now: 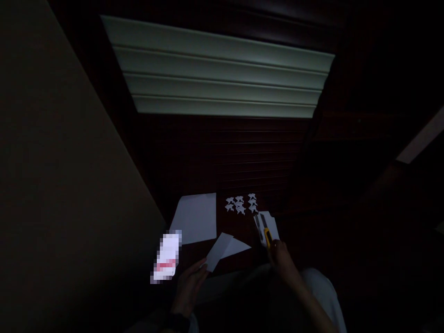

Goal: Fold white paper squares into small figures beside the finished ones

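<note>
paper (219, 251) juts from left fingers (196, 267), cutter (267, 235) from right fingers (276, 246).

Dark slatted woodwork (256, 159) and a plain wall (62, 162) suggest a dim room in a home.

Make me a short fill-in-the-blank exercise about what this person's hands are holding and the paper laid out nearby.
1. The right hand holds a slim cutter whose bright body is ____.
2. Of the two hands, the ____ one holds the angular white paper piece.
3. In the picture, the small jagged white paper cutouts lie to the ____ of the large four-sided white paper sheet.

Missing words: yellow; left; right.
</note>
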{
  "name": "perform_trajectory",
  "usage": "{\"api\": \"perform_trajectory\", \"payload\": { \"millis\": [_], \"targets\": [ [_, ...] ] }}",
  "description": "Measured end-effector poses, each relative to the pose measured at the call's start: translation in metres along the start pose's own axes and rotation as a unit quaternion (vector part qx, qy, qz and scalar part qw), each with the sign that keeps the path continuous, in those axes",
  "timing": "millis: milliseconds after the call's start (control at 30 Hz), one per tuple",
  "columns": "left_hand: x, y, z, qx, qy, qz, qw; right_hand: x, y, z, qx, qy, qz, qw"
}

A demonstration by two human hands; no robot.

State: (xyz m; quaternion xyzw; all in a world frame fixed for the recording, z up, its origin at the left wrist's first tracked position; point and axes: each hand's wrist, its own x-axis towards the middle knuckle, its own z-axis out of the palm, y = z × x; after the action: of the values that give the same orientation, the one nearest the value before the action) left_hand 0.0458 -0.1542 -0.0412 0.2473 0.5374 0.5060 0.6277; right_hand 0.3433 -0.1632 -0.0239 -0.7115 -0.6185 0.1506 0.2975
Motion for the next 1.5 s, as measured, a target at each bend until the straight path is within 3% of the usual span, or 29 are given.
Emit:
{"api": "perform_trajectory", "payload": {
  "millis": [167, 300, 433, 667, 833, 933, 1133, 1233, 1367, 1500],
  "targets": [
    [-0.014, 0.001, 0.007, -0.003, -0.037, -0.01, 0.999, -0.067, -0.02, 0.048, 0.129, -0.056, -0.03, 0.99],
    [-0.013, -0.007, 0.006, 0.025, -0.071, 0.034, 0.997, -0.087, -0.031, 0.071, 0.116, -0.055, 0.01, 0.992],
    [-0.006, -0.016, 0.006, 0.179, -0.011, 0.116, 0.977, -0.087, -0.036, 0.071, 0.104, -0.054, 0.01, 0.993],
    [-0.024, -0.016, 0.015, 0.433, 0.06, 0.242, 0.866, -0.081, -0.043, 0.062, 0.068, -0.071, 0.0, 0.995],
    [-0.038, -0.022, 0.025, 0.428, 0.07, 0.229, 0.872, -0.081, -0.05, 0.059, 0.04, -0.075, -0.005, 0.996],
    [-0.05, -0.035, 0.037, 0.42, 0.047, 0.217, 0.88, -0.078, -0.05, 0.055, 0.001, -0.087, 0.008, 0.996],
    [-0.072, -0.051, 0.053, 0.444, -0.144, 0.287, 0.836, -0.065, -0.037, 0.035, -0.039, -0.128, -0.001, 0.991],
    [-0.068, -0.04, 0.049, 0.517, -0.17, 0.29, 0.787, -0.059, -0.029, 0.024, -0.053, -0.132, 0.002, 0.99],
    [-0.049, -0.016, 0.043, 0.654, -0.172, 0.347, 0.65, -0.056, -0.023, 0.021, -0.059, -0.144, 0.007, 0.988],
    [-0.022, -0.002, 0.053, 0.689, -0.259, 0.432, 0.522, -0.055, -0.022, 0.023, -0.053, -0.153, 0.002, 0.987]
  ]
}}
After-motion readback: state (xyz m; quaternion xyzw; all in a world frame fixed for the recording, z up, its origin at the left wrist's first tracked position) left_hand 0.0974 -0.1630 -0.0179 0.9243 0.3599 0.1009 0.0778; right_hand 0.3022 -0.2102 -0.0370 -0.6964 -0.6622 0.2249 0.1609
